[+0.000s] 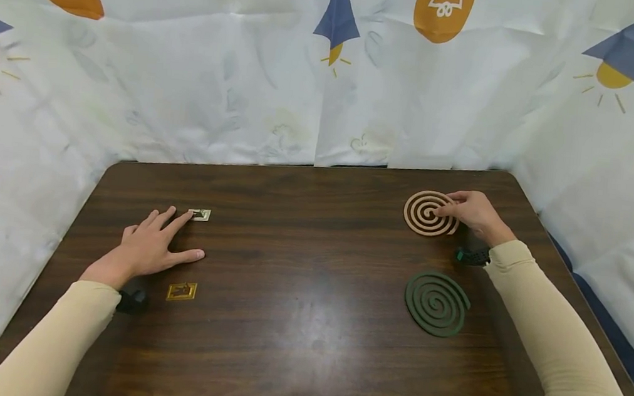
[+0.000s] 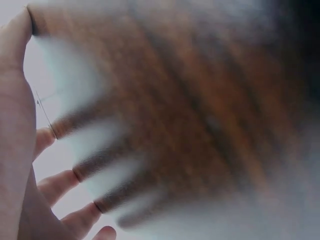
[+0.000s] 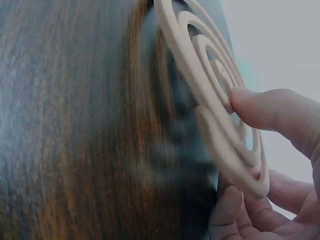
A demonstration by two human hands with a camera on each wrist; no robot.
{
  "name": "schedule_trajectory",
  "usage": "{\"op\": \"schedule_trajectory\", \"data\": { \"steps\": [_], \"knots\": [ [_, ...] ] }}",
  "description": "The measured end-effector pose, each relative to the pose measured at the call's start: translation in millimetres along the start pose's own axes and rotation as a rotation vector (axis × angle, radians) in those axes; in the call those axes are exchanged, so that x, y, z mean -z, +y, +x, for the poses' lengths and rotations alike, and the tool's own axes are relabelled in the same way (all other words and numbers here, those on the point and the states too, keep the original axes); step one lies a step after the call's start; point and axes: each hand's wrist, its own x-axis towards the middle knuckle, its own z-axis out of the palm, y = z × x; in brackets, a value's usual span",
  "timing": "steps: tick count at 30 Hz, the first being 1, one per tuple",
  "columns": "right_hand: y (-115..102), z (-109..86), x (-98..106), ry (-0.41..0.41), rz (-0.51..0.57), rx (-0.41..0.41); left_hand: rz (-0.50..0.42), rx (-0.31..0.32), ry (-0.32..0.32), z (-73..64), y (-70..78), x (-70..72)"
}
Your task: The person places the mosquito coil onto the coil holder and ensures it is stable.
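On the right, my right hand point(image 1: 476, 215) pinches the edge of a tan mosquito coil point(image 1: 415, 222). In the right wrist view the coil point(image 3: 187, 60) tilts off the table, thumb on one face and fingers behind it. Nearer to me lies a green mosquito coil point(image 1: 436, 304), flat on the wood. My left hand point(image 1: 145, 249) rests on the table at the left with fingers spread. Its index fingertip touches a small silver metal coil stand point(image 1: 205, 215), seen edge-on in the left wrist view. A gold-coloured coil stand point(image 1: 181, 292) lies below that hand.
Everything lies on a dark wooden table point(image 1: 302, 241) with rounded far corners. White printed cloth point(image 1: 236, 90) hangs around its back and sides. A dark device point(image 1: 132, 300) sits at the left wrist, and another point(image 1: 471, 257) at the right.
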Motion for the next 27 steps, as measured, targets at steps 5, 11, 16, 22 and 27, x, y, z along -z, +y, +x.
{"op": "schedule_trajectory", "data": {
  "steps": [5,11,16,22,27],
  "knots": [
    [-0.2,0.6,-0.6,-0.002,-0.017,-0.017,0.005,-0.005,-0.008,1.8,1.4,3.9],
    [0.7,2.8,0.8,-0.007,-0.009,0.008,0.003,-0.006,-0.012,1.9,3.8,6.2],
    [-0.6,3.1,0.0,0.007,0.006,0.033,0.004,-0.005,-0.006,2.1,3.3,7.4],
    [-1.9,3.0,-2.2,-0.007,0.011,0.046,0.012,-0.003,-0.01,1.2,2.2,6.2],
    [-3.3,3.0,-3.2,-0.018,0.016,0.075,0.011,0.002,-0.02,-1.6,1.8,4.5]
  ]
}}
